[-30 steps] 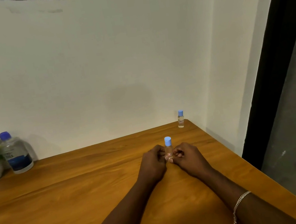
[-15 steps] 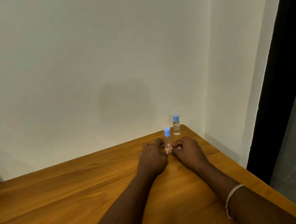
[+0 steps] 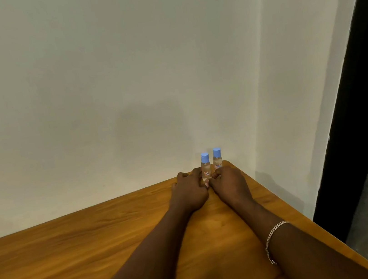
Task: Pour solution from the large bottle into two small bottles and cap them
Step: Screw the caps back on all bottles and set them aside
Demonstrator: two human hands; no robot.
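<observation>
Two small clear bottles with blue caps stand upright at the table's far right corner, side by side. The nearer small bottle (image 3: pixel 206 167) sits between my hands: my left hand (image 3: pixel 189 192) and my right hand (image 3: pixel 229 184) both pinch its lower part with curled fingers. Just behind and to the right stands the second small bottle (image 3: pixel 217 159), its base hidden by my right hand. Both hold clear liquid. The large bottle is out of view.
The wooden table (image 3: pixel 75 251) runs to a white wall (image 3: pixel 97 80) at the back. Its right edge drops off beside a dark door frame (image 3: pixel 353 114). A bracelet (image 3: pixel 272 236) circles my right wrist.
Both hands slid the held small bottle away from me toward the far right corner, next to the other small bottle. The view turned right, so the large bottle and plant left the frame.
</observation>
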